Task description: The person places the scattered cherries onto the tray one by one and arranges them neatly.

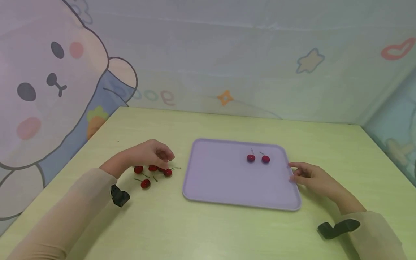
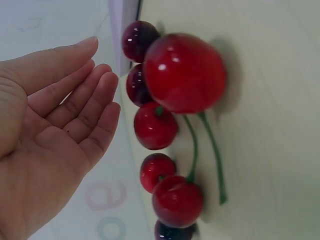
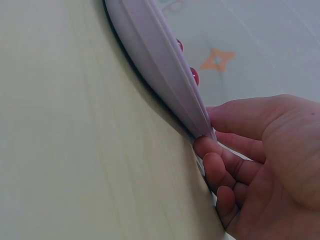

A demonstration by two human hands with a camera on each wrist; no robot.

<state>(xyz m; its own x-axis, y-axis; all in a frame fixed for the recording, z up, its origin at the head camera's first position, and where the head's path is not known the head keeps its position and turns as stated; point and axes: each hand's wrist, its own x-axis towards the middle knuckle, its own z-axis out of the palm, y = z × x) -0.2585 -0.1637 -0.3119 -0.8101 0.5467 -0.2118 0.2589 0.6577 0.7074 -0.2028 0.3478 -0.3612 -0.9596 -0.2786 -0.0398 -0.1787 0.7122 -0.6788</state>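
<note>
A shallow lilac tray (image 1: 221, 180) lies on the table, with two red cherries (image 1: 251, 158) near its far right corner. My right hand (image 1: 312, 177) pinches the tray's right edge; in the right wrist view its thumb (image 3: 240, 119) is on the rim and its fingers curl below. Left of the tray, several cherries with green stems (image 1: 145, 183) lie in a loose group. Over that group hovers my left hand (image 1: 151, 153), its fingers loosely bent and nothing between them. In the left wrist view a large red cherry (image 2: 185, 74) is nearest the camera, apart from the fingertips.
The light yellow-green table (image 1: 156, 224) reaches back to a hanging cloth (image 1: 208, 54) printed with a bear, stars and letters. A black wrist device (image 1: 119, 196) sits on the left sleeve, another black wrist device (image 1: 338, 228) on the right.
</note>
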